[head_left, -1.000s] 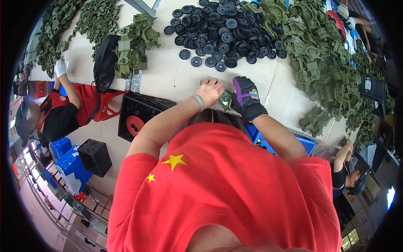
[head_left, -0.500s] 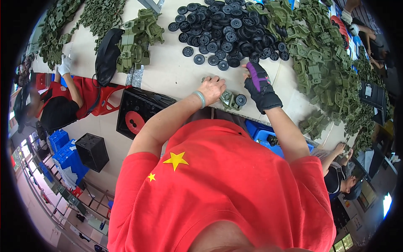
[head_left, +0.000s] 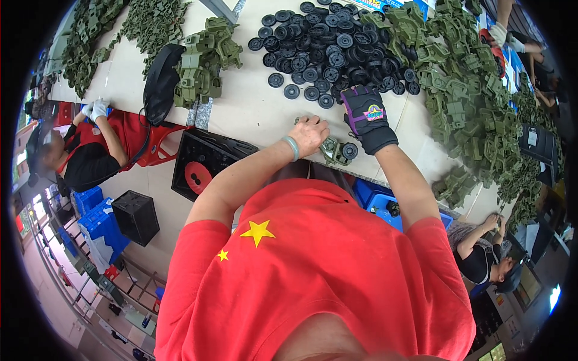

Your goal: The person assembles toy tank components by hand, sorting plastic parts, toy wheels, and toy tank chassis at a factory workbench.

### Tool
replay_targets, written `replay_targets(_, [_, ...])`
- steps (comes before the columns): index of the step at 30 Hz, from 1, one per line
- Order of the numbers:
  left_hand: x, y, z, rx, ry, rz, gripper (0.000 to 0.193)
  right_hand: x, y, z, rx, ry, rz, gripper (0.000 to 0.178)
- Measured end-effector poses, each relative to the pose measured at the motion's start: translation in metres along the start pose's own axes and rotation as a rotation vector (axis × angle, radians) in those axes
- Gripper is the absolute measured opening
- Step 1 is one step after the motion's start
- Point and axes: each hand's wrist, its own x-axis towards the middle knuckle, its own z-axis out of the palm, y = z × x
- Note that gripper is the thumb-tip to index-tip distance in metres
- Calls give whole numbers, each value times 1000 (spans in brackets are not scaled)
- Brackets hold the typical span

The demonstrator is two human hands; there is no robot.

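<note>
Olive toy chassis (head_left: 336,151) partly under left grip (head_left: 309,135)

A long pale table (head_left: 238,114) crosses the upper part of the view, and a red plastic chair (head_left: 155,144) stands beside its left part. The floor (head_left: 167,213) is light in colour. On it, at left, there are a black box (head_left: 135,218) and blue crates (head_left: 99,225). At the lower right, a window (head_left: 496,352) looks pale and bright.

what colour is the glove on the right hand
The glove is mostly black with purple trim; the head view shows it.
</note>
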Motion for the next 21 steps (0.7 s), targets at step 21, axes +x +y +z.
replay_targets(21, [84,47,8,-134,187,-233,86,-186,-41,28,1461,124,1083,22])
